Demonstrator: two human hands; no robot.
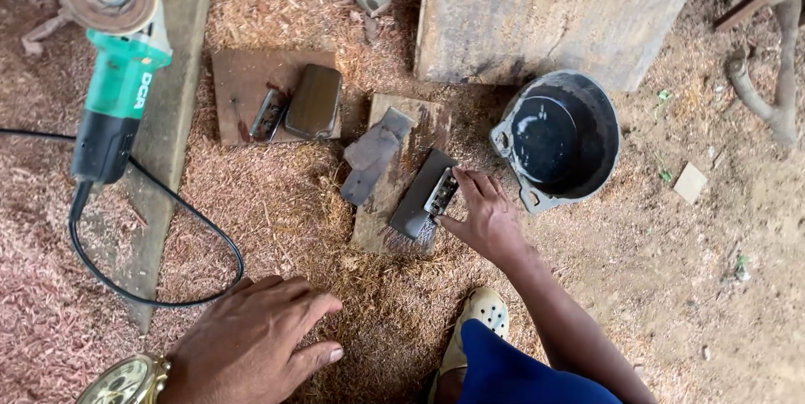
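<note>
Resting palm-down on the sawdust floor (352,320) at 7 o'clock, the left hand (251,341) lies with fingers spread and holds nothing; a gold watch (126,380) sits at its wrist. At 5 o'clock a pale shoe (480,320) and blue cloth (511,370) show. The right hand (486,215), near centre, reaches toward 11 o'clock with fingers partly curled, fingertips touching a small metal piece (441,192) that lies on a dark flat stone (419,194). The stone rests on a wood block (401,171), its long axis running from 7 to 1 o'clock; whether the fingers grip the piece cannot be told. The right hand is the nearer one; the left is well apart. A grey scrap (373,156) lies beside the stone at 10 o'clock. Farther out are a black bowl (560,137) at 2 o'clock, a board (251,85) carrying a second stone (314,102), and a green angle grinder (113,68) at 10 o'clock.
</note>
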